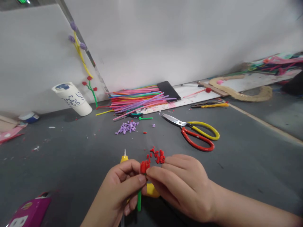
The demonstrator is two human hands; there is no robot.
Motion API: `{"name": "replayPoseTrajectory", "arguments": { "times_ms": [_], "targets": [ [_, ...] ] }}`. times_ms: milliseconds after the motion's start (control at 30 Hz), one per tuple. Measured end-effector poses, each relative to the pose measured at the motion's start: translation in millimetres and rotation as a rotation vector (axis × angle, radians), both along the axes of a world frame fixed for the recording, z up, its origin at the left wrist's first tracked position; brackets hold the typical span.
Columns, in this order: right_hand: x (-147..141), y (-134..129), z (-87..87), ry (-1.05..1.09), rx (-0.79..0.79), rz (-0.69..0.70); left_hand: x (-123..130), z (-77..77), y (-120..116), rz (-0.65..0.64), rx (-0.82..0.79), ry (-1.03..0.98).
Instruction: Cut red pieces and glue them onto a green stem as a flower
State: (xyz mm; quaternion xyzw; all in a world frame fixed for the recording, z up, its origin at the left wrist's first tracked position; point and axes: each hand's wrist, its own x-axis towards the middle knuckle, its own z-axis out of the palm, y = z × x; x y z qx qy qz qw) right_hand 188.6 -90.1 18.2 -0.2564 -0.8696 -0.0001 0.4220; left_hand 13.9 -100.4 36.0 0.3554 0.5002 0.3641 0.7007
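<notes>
Scissors (174,119) have shiny metal blades and glossy, smooth coloured handles (200,138).

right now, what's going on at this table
The left hand holds a green stem with a red tuft at its top, and the right hand's fingertips touch the tuft. Loose red pieces lie just beyond. Farther back are a pile of purple pieces and, to the right, red-and-yellow-handled scissors.

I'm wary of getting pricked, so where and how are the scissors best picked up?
Take the scissors by their red handle and yellow handle, coming from the right and near side, probably with the right hand. They lie flat, the blades pointing away to the far left, and the spread loops should give fingers an easy grip.
</notes>
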Motion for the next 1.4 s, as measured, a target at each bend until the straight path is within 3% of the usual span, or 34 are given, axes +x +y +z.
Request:
{"name": "replayPoseTrajectory", "arguments": {
  "times_ms": [1400],
  "targets": [
    [0.8, -1.5, 4.8, 0.106, 0.013, -0.015, -1.0, -2.5, -1.7, 0.035, 0.069, 0.094]
  ]
}}
